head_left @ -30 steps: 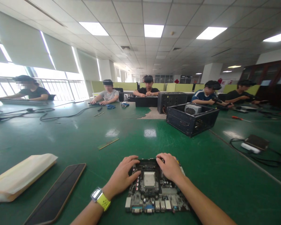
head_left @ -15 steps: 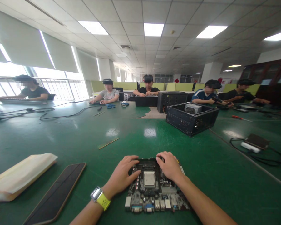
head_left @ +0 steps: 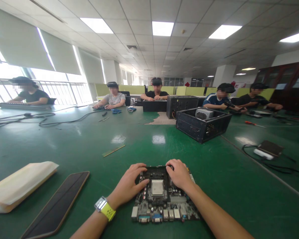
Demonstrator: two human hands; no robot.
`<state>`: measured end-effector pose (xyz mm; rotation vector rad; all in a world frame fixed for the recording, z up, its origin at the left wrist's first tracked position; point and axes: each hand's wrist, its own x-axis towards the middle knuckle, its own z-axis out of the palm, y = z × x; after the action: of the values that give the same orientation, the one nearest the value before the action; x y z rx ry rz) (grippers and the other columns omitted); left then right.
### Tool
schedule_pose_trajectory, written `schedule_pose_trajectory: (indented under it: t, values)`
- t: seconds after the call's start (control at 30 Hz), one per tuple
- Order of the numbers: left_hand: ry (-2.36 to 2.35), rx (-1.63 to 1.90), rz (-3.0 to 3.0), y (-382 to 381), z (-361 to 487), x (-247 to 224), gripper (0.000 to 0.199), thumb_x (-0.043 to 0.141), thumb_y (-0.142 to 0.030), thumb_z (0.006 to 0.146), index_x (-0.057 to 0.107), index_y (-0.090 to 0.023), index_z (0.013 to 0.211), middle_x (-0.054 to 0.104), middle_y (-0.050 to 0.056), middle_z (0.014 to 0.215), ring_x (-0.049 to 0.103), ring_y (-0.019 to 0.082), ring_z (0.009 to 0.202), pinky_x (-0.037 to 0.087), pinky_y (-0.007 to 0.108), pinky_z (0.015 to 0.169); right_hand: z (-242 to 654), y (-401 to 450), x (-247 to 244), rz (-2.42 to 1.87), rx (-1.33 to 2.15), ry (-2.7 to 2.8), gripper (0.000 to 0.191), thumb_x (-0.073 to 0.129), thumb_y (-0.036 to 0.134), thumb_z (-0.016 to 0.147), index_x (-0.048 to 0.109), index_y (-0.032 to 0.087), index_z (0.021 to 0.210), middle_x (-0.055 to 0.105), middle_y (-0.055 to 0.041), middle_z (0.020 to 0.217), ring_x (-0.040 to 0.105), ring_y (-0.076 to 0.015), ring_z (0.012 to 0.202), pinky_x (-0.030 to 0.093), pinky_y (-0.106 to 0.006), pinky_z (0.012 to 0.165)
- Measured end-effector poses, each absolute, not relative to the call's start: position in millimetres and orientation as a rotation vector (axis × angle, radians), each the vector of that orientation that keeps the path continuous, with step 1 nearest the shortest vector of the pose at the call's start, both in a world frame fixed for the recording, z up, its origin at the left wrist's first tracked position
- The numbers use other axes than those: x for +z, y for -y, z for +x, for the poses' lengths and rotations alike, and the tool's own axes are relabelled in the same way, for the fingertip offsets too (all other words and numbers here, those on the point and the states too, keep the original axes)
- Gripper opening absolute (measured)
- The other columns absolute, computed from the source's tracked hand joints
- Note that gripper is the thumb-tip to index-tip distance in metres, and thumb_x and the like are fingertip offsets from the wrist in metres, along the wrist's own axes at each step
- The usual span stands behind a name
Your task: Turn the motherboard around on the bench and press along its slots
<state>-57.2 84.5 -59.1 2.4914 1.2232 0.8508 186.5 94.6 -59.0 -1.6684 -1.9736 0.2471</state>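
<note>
A computer motherboard point(head_left: 164, 202) lies flat on the green tabletop in front of me, its row of ports facing me. A square silver processor point(head_left: 157, 188) sits in its socket. My left hand point(head_left: 133, 181) wraps the far left corner, fingertips on the far edge and thumb beside the socket. At the far right part of the board, my right hand point(head_left: 178, 172) has its fingers curled over the edge. Between the fingertips runs a dark long slot. What the fingertips press exactly is hidden. A watch with a yellow strap point(head_left: 104, 208) is on my left wrist.
A thin green memory stick point(head_left: 114, 151) lies beyond the board. To the left are a phone point(head_left: 58, 205) and a paper-wrapped packet point(head_left: 21, 186). An open computer case point(head_left: 201, 126) stands ahead right; a black adapter with cables point(head_left: 270, 149) lies right. Several people sit across the table.
The view has shifted slightly, so everything sits a little higher and further left. Both hands keep nearly the same place on the motherboard.
</note>
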Motion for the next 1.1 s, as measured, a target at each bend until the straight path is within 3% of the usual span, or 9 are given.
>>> schedule_pose_trajectory:
  t: [0.27,1.1]
  values:
    - [-1.238,0.888,2.495,-83.3,-56.0,-54.7,0.027,0.057,-0.034,0.087,0.061,-0.021,0.111,0.059,0.008,0.118,0.055,0.024,0.109,0.047,0.042,0.096,186.2,-94.0,-58.9,-1.672,0.245,1.99,0.023,0.045,0.027,0.087,0.068,0.025,0.09,0.068,-0.0004,0.098,0.055,-0.0175,0.096,0.033,-0.029,0.084]
    - [-1.246,0.831,2.521,-85.4,-58.7,-58.1,0.029,0.057,-0.036,0.088,0.058,-0.021,0.113,0.058,0.007,0.12,0.053,0.024,0.112,0.044,0.041,0.099,185.9,-95.0,-61.3,-1.672,0.281,1.991,0.023,0.045,0.028,0.086,0.068,0.025,0.09,0.069,-0.0001,0.096,0.055,-0.0181,0.096,0.032,-0.029,0.082]
